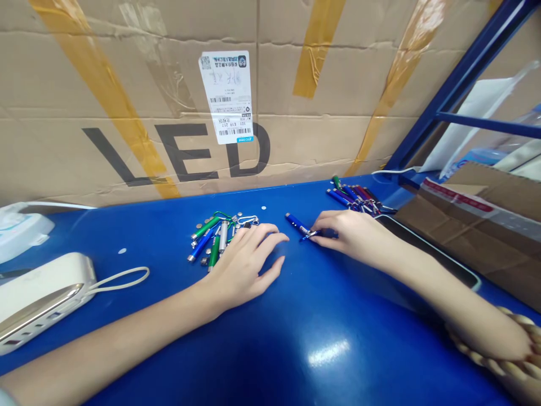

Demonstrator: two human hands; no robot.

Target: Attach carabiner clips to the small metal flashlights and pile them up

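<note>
My right hand (353, 232) pinches the clip end of a blue keychain flashlight (296, 224), a slim metal tube whose other end points away to the upper left. Fingers apart and curved, my left hand (247, 260) holds nothing and hovers at the near right side of a loose pile. In that pile are a green flashlight (206, 227), a blue flashlight (200, 247), a silver tube (223, 237), a green carabiner (222, 215) and several small round metal pieces; my fingers hide part of it. Beyond my right hand lies a bunch of blue, red and green flashlights (339, 197).
A large cardboard box (279, 141) marked LED walls off the back of the blue table (270, 349). At left sits a white power bank (46, 293) with a looped cord. A phone (435, 248) lies under my right forearm, beside a brown carton (473, 237) and a blue metal frame (448, 84).
</note>
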